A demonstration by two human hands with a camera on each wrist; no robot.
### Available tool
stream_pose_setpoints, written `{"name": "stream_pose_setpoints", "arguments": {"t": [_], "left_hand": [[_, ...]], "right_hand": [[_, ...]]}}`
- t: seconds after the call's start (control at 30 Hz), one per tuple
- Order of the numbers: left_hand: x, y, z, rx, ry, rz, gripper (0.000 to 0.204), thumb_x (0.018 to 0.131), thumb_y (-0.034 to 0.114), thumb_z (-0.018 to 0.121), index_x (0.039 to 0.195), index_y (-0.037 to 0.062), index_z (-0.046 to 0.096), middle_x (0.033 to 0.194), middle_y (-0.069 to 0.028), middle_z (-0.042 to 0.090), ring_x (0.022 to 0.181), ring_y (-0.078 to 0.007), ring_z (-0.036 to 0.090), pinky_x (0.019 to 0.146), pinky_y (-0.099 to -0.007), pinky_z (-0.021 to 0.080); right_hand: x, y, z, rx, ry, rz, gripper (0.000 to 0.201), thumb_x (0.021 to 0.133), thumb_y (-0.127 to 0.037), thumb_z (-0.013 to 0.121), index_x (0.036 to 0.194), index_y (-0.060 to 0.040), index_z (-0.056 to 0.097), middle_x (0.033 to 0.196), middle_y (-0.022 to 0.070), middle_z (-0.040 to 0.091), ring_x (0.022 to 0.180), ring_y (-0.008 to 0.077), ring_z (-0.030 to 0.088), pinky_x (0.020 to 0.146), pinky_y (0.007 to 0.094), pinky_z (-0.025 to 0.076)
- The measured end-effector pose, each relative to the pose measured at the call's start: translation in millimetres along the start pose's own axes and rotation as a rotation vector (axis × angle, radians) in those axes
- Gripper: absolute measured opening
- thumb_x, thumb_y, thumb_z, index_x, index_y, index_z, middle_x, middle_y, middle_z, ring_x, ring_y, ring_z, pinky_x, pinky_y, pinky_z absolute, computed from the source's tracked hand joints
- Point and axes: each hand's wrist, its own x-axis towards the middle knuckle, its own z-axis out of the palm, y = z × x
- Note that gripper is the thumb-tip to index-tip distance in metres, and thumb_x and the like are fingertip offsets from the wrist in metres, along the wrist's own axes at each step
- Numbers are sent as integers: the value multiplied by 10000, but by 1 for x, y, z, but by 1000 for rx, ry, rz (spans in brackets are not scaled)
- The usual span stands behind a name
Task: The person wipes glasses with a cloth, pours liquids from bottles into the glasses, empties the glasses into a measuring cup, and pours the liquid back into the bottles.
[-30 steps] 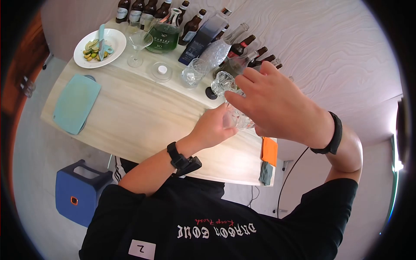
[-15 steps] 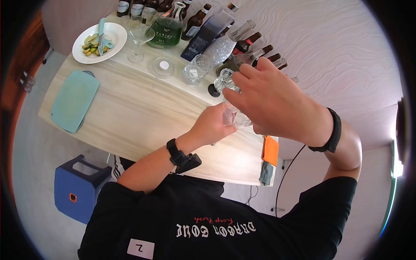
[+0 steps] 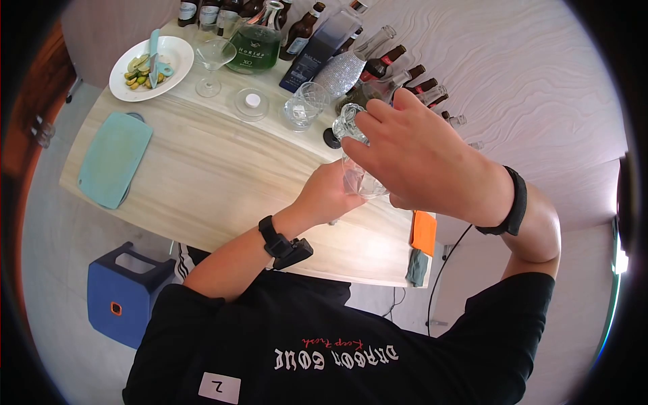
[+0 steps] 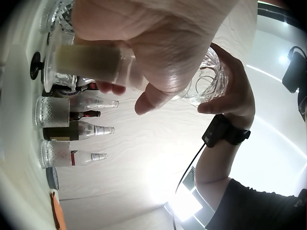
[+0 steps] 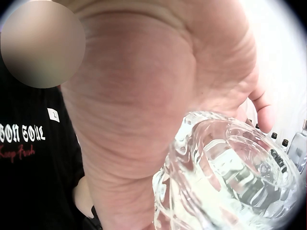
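My left hand point(image 3: 329, 194) grips the upper part of a glass point(image 4: 88, 60) with cloudy yellowish-green liquid, seen sideways in the left wrist view. Above it, my right hand point(image 3: 428, 162) holds a clear cut-glass tumbler point(image 4: 211, 79), its fingers curled round the side. The right wrist view shows this tumbler point(image 5: 230, 182) up close beneath the palm, with clear, ice-like pieces inside. In the head view the right hand hides much of both glasses. Just beyond the hands stand another cut-glass vessel point(image 3: 347, 121) and a small black disc point(image 3: 331, 138).
Along the back stand several brown beer bottles point(image 3: 302, 32), a green decanter point(image 3: 254, 50), a dark blue bottle point(image 3: 307, 67) and a glittery bottle point(image 3: 339, 74). A patterned tumbler point(image 3: 304, 108) is nearer. To the left are a plate point(image 3: 182, 57) of sliced fruit and a cutting board point(image 3: 115, 160).
The right hand and its tumbler have shifted slightly left in the head view. Both hands keep their holds on the glasses.
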Motion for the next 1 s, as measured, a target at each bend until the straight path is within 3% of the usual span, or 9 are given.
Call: {"name": "stream_pose_setpoints", "arguments": {"t": [0.3, 0.5, 0.7, 0.77, 1.0], "left_hand": [[-1, -3, 2, 36, 12, 46, 423, 711, 146, 776, 1073, -17, 631, 872, -165, 694, 830, -318, 689, 750, -381, 531], [-1, 10, 4, -3, -81, -75, 398, 725, 110, 757, 1087, 19, 620, 847, -131, 689, 806, -295, 678, 727, -375, 519], [-2, 14, 3, -60, -68, -1, 403, 717, 85, 744, 1097, 37, 617, 863, -128, 694, 826, -300, 683, 736, -379, 521], [-2, 10, 4, 48, 14, 115, 407, 711, 77, 742, 1095, 34, 613, 883, -134, 697, 848, -320, 690, 744, -389, 530], [-2, -4, 4, 83, 45, 145, 416, 714, 77, 744, 1103, 25, 603, 927, -154, 704, 835, -344, 695, 737, -400, 543]], "right_hand": [[-6, -2, 8, 30, 12, 17, 474, 624, -147, 774, 1077, -94, 650, 885, -2, 557, 909, 163, 528, 764, 320, 366], [-15, -1, 18, 48, 43, 38, 476, 620, -162, 781, 1074, -108, 647, 884, -6, 552, 905, 159, 528, 764, 318, 366], [-21, -5, 15, 38, 55, 62, 491, 609, -169, 790, 1077, -118, 650, 858, -7, 551, 889, 161, 534, 770, 316, 373], [-23, -5, 15, 33, 90, 73, 501, 605, -165, 789, 1084, -118, 652, 853, -6, 552, 885, 164, 535, 771, 316, 376], [-32, -1, 1, 60, 117, 100, 589, 583, -127, 785, 1161, -127, 674, 883, 1, 548, 905, 172, 538, 808, 310, 397]]}}
